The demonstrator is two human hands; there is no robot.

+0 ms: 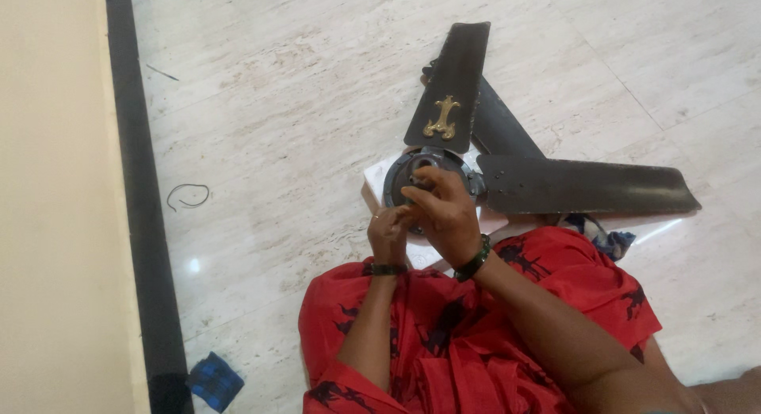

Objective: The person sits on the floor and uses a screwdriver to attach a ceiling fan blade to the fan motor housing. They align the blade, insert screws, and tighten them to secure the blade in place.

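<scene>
While I watch, both hands work one fan hub [412, 170].
Three dark blades [583, 186] (one brass ornament [442, 118]); left hand [390, 233] pinched narrow, right hand [444, 212] curled, contents unclear.

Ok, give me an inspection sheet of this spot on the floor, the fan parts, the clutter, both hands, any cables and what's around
Surface: pale marble floor, tiled, with a glare spot near the wall.
Job's things: dark fan hub on a white block; three dark fan blades, one blade with a gold ornament, a long blade pointing right.
Clutter: blue cloth by the skirting.
Hands: left hand and right hand together at the hub's near edge, fingers pinched; what they pinch cannot be made out. Dark bangles on both wrists.
Cables: a thin dark wire loop on the floor.
Surroundings: cream wall with black skirting; red patterned garment over the lap.
</scene>
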